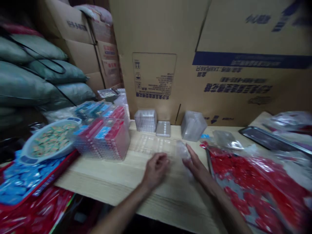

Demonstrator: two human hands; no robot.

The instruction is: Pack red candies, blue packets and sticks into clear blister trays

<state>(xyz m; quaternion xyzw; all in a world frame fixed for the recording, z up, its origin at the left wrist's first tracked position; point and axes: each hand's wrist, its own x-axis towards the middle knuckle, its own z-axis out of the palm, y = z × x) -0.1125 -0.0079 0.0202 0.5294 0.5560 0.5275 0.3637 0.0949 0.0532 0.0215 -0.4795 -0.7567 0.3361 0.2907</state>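
My left hand [156, 167] rests on the wooden table [117, 182] with its fingers curled inward, beside a flat clear plastic tray [152, 143] that lies on the wood. My right hand [196, 164] reaches forward and its fingers close round a small clear plastic piece [182, 150]. The picture is blurred, so I cannot name that piece more exactly. Both hands are near the middle of the table, a hand's width apart.
Stacks of clear boxes with red and blue packets [107, 135] stand at the left, next to a bowl [47, 141] of small sweets. Clear trays [145, 120] and a clear container [192, 125] stand by the cardboard boxes [195, 65]. A bag of red packets [248, 182] lies right.
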